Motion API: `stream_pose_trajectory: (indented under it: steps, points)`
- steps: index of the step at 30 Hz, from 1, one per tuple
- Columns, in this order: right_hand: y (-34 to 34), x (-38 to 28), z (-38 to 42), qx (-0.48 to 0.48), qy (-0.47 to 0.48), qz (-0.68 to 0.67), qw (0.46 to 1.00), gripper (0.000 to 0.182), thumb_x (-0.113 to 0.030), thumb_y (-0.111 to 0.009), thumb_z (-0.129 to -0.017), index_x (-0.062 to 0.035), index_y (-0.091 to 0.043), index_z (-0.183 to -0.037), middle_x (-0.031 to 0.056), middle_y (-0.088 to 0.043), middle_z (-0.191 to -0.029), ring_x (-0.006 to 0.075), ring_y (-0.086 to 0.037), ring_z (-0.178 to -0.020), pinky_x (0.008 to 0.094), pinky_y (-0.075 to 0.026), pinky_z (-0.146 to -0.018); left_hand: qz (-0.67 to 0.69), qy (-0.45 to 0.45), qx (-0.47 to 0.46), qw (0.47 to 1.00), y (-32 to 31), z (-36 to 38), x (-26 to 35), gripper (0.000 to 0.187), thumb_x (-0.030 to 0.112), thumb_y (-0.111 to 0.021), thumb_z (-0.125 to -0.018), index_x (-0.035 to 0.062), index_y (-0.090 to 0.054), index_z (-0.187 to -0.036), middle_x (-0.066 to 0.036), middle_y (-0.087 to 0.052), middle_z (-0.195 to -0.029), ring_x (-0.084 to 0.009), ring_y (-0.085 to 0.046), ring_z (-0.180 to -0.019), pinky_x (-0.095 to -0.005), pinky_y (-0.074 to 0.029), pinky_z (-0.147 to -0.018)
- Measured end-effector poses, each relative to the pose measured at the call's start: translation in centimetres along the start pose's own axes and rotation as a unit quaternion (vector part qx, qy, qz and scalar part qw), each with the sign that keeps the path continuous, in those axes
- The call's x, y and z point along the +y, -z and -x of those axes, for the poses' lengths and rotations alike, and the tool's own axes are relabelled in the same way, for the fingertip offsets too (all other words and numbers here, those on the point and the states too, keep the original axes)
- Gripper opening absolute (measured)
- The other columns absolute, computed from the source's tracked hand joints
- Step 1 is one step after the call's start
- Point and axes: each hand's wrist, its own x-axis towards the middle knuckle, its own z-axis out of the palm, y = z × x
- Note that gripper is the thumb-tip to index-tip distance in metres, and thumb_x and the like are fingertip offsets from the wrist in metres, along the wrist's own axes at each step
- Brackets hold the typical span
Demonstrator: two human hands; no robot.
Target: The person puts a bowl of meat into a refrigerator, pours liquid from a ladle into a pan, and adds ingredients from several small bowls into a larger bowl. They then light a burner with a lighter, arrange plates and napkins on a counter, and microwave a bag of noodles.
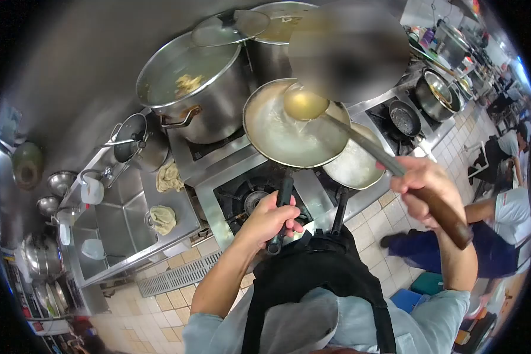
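My left hand is wrapped round the black handle of a frying pan that holds cloudy, whitish liquid. In my right hand is the brown grip of a long-handled ladle. The ladle's bowl, with clear yellowish liquid in it, hangs over the far side of the pan, and the liquid below looks stirred. A second pan with white, foamy contents stands partly hidden behind the first, its black handle pointing towards my apron. The first pan is over the range, just beyond a bare burner.
Behind the pan stand a large stockpot with pale pieces in liquid and another pot, a glass lid across their rims. A sink with cloths beside it is at left. At right are a small black skillet and a person.
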Motion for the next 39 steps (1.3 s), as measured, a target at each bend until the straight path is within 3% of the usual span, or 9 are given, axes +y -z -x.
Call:
stream_pose_trajectory:
  steps: [1, 4, 7, 10, 18, 25, 29, 30, 39]
  points:
    - [-0.7, 0.9, 0.4, 0.096, -0.004, 0.049, 0.994, 0.045, -0.009, -0.064, -0.081, 0.0136, -0.055, -0.119, 0.0055, -0.059, -0.074, 0.0127, -0.052, -0.042, 0.0249, -0.041, -0.037, -0.003, 0.002, -0.004, 1.000, 0.0, 0.0, -0.1, 0.015, 0.010, -0.064, -0.086, 0.0059, -0.051, -0.094, -0.002, -0.055, -0.063, -0.0200, -0.068, -0.063, -0.0278, -0.050, -0.050]
    - [-0.8, 2.4, 0.3, 0.049, -0.071, 0.143, 0.986, 0.053, -0.006, -0.068, -0.081, 0.0041, -0.054, -0.131, 0.0023, -0.059, -0.077, 0.0121, -0.056, -0.049, 0.0254, -0.046, -0.042, -0.014, -0.011, 0.000, 1.000, 0.1, -0.4, -0.5, 0.017, 0.009, -0.063, -0.086, 0.0043, -0.051, -0.097, -0.003, -0.055, -0.063, -0.0208, -0.068, -0.063, -0.0284, -0.050, -0.050]
    - [-0.7, 2.7, 0.7, 0.020, -0.048, 0.302, 0.952, 0.061, -0.007, -0.066, -0.084, 0.0048, -0.045, -0.141, 0.0033, -0.061, -0.093, 0.0086, -0.058, -0.080, 0.0240, -0.050, -0.071, -0.026, -0.023, -0.017, 0.999, 0.4, -1.0, -0.5, 0.016, 0.008, -0.062, -0.086, 0.0043, -0.051, -0.097, -0.003, -0.055, -0.063, -0.0205, -0.068, -0.063, -0.0283, -0.049, -0.050]
    - [2.5, 6.2, 0.2, 0.022, 0.149, 0.426, 0.892, 0.069, 0.001, -0.064, -0.082, -0.0007, -0.041, -0.146, 0.0015, -0.060, -0.087, 0.0086, -0.058, -0.063, 0.0253, -0.048, -0.051, -0.026, -0.020, -0.018, 0.999, 0.5, -1.1, -0.5, 0.016, 0.008, -0.062, -0.086, 0.0046, -0.051, -0.097, -0.003, -0.054, -0.063, -0.0198, -0.067, -0.062, -0.0280, -0.049, -0.051]
    - [-0.5, -0.4, -0.6, 0.068, 0.125, 0.183, 0.973, 0.065, -0.002, -0.066, -0.083, 0.0009, -0.042, -0.144, 0.0023, -0.062, -0.081, 0.0101, -0.058, -0.051, 0.0245, -0.047, -0.043, -0.016, -0.013, -0.015, 1.000, 1.2, -1.6, -0.8, 0.016, 0.007, -0.063, -0.086, 0.0047, -0.051, -0.096, -0.003, -0.055, -0.064, -0.0198, -0.067, -0.062, -0.0283, -0.051, -0.053]
    - [-0.4, -5.2, -11.3, 0.131, 0.179, 0.302, 0.927, 0.068, -0.015, -0.065, -0.077, 0.0078, -0.046, -0.139, 0.0035, -0.060, -0.076, 0.0104, -0.056, -0.051, 0.0255, -0.046, -0.047, -0.014, -0.003, -0.014, 1.000, 1.8, -2.0, -0.9, 0.016, 0.008, -0.062, -0.087, 0.0047, -0.049, -0.097, -0.004, -0.056, -0.067, -0.0197, -0.067, -0.067, -0.0301, -0.050, -0.055]
    - [0.7, -7.6, -17.7, 0.107, 0.156, 0.333, 0.924, 0.049, -0.017, -0.066, -0.075, 0.0063, -0.059, -0.118, 0.0026, -0.058, -0.072, 0.0115, -0.053, -0.049, 0.0250, -0.042, -0.048, -0.004, 0.013, -0.019, 1.000, 2.1, -2.4, -1.0, 0.017, 0.009, -0.062, -0.087, 0.0053, -0.049, -0.098, -0.004, -0.055, -0.067, -0.0196, -0.066, -0.068, -0.0302, -0.050, -0.055]
    - [0.1, -8.0, -18.4, 0.114, 0.159, 0.325, 0.925, 0.020, -0.015, -0.065, -0.074, 0.0010, -0.060, -0.086, 0.0047, -0.057, -0.069, 0.0138, -0.055, -0.054, 0.0279, -0.043, -0.048, -0.003, 0.008, -0.026, 1.000, 2.4, -2.5, -1.2, 0.017, 0.009, -0.062, -0.088, 0.0058, -0.049, -0.098, -0.003, -0.055, -0.067, -0.0200, -0.067, -0.068, -0.0301, -0.050, -0.055]
    - [0.5, -9.6, -24.9, 0.120, 0.139, 0.306, 0.934, 0.018, -0.019, -0.066, -0.077, -0.0018, -0.061, -0.077, 0.0072, -0.059, -0.070, 0.0160, -0.056, -0.055, 0.0288, -0.044, -0.046, -0.001, -0.005, -0.013, 1.000, 3.2, -2.4, -0.8, 0.017, 0.008, -0.062, -0.087, 0.0044, -0.048, -0.098, -0.003, -0.055, -0.065, -0.0219, -0.068, -0.067, -0.0304, -0.050, -0.054]
